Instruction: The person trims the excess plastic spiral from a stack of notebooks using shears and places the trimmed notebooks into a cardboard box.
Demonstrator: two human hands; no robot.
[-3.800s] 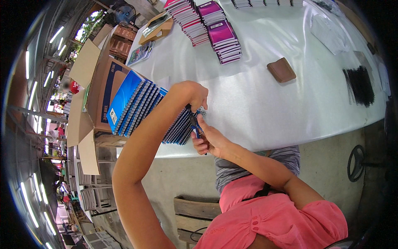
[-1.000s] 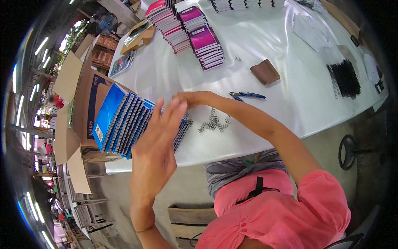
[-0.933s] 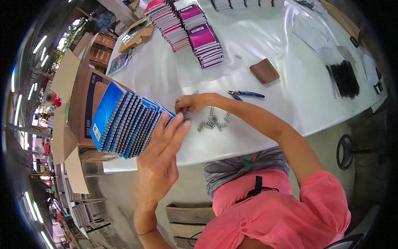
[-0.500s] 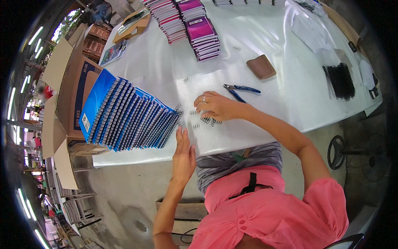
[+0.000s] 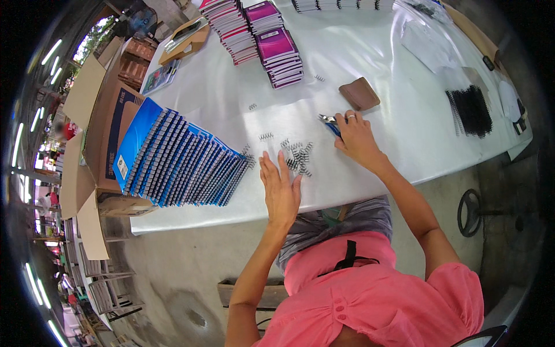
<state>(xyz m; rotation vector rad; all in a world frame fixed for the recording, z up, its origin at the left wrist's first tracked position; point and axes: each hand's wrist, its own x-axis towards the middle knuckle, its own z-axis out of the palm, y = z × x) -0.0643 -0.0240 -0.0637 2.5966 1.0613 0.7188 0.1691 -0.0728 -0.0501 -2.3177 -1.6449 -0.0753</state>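
My right hand [image 5: 359,140] is closed over the handles of a pair of blue-handled pliers [image 5: 327,119]; its palm and fingers hide most of the handles, leaving the metal jaws pointing left. On the tabletop, my left hand [image 5: 280,194] lies with fingers stretched out, holding nothing. Just beyond its fingers is a small heap of short black wire coil pieces [image 5: 299,157]. One separate coil piece [image 5: 266,136] rests above the fingertips. To the left leans a fanned stack of blue spiral-bound notebooks [image 5: 185,162], with more coil bits at its right end.
A brown block [image 5: 359,93] sits beyond the pliers. Purple notebooks [image 5: 280,52] and red-edged ones are stacked at the far side. A bundle of black coils [image 5: 471,111] lies at the right. An open cardboard box [image 5: 110,133] stands left of the white table [image 5: 191,215].
My right hand has left the coil pieces and moved right onto the pliers, which have shifted slightly. My left hand has slid right and forward from the notebooks to beside the coil heap.
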